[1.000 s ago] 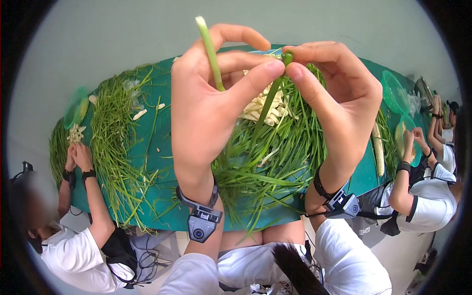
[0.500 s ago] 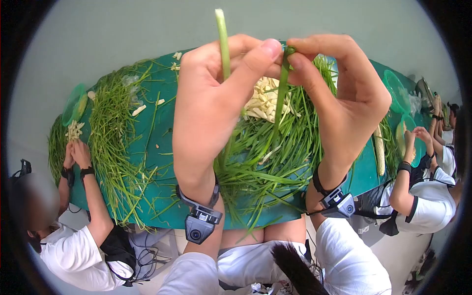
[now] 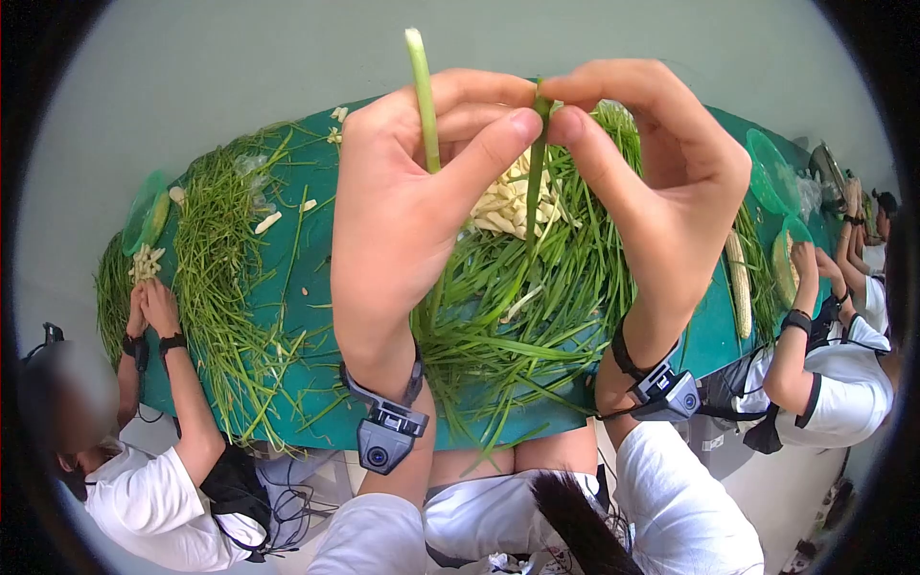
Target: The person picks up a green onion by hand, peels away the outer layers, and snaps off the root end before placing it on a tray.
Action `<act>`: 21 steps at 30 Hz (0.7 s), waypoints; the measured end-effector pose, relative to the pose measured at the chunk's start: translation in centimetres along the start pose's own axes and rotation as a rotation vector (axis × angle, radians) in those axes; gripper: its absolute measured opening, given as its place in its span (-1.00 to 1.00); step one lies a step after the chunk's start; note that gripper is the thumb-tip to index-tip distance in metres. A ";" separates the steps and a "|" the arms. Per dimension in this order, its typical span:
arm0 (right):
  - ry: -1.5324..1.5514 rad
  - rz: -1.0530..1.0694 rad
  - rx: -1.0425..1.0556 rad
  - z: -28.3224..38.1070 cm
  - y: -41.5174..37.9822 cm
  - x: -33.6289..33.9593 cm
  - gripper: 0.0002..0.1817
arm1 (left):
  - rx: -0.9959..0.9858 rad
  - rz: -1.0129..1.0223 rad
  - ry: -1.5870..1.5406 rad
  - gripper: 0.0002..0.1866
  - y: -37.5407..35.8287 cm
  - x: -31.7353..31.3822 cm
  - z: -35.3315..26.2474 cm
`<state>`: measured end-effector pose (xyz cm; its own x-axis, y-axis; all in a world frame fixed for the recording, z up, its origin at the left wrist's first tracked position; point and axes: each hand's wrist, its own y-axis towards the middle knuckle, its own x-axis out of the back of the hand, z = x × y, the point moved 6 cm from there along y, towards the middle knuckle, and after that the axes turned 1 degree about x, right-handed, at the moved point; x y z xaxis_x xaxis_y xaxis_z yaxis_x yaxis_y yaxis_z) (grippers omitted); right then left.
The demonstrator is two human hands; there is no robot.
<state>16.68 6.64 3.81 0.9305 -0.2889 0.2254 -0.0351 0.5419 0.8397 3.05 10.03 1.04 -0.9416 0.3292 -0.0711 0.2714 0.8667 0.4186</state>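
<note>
My left hand point(image 3: 402, 182) is closed, with a pale-ended green stalk point(image 3: 422, 96) standing up between its fingers and palm. A long flat green leaf point(image 3: 537, 182) hangs between the fingertips of both hands. Thumb and index finger of my right hand point(image 3: 661, 182) pinch at the leaf's upper end, close to the left fingertips. Whether leaf and stalk are one plant is hidden by the left hand. Below lie a loose pile of long green leaves point(image 3: 508, 307) and a heap of cream-coloured pieces point(image 3: 503, 211), resembling peeled garlic cloves.
The green table point(image 3: 316, 259) also carries another long bunch of greens point(image 3: 220, 259) at left and a corn cob point(image 3: 738, 283) at right. Green baskets point(image 3: 771, 172) stand near the edges. A person's hands point(image 3: 153, 307) work at left; another person's hand point(image 3: 815, 264) is at right.
Both hands have shifted slightly left. The leaf's top, bent over at my right fingertips before, now points straight up. The upright stalk has tilted slightly left.
</note>
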 end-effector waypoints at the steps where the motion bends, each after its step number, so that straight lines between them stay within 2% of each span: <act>1: 0.071 -0.026 -0.060 -0.3 -0.1 0.1 -0.80 | -0.013 0.001 0.020 -0.77 -0.1 -0.1 -0.1; 4: 0.095 -0.011 -0.182 -0.7 -0.4 0.3 -0.79 | -0.025 0.004 0.028 -0.78 -0.3 -0.4 -0.8; 10: 0.211 0.039 -0.281 -0.6 -0.7 -0.2 -0.81 | -0.045 0.003 0.091 -0.76 -0.6 0.2 -0.9; 14: 0.169 0.045 -0.187 -0.3 -0.5 0.1 -0.81 | -0.122 -0.026 0.192 -0.75 -0.5 0.4 -1.1; 17: 0.177 0.004 -0.143 0.0 -0.4 0.2 -0.81 | -0.076 0.017 0.145 -0.75 -0.4 -0.1 -1.1; 19: 0.003 -0.027 -0.069 0.3 -0.4 0.3 -0.80 | 0.028 -0.024 0.039 -0.71 -0.4 -0.3 -0.5; 21: -0.061 -0.030 -0.008 0.5 -0.1 0.3 -0.79 | 0.052 -0.067 0.006 -0.69 -0.2 -0.2 -0.1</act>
<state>16.83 6.09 4.01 0.9070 -0.3530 0.2298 -0.0041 0.5382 0.8428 3.20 9.80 1.06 -0.9592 0.2673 -0.0918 0.2172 0.9050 0.3659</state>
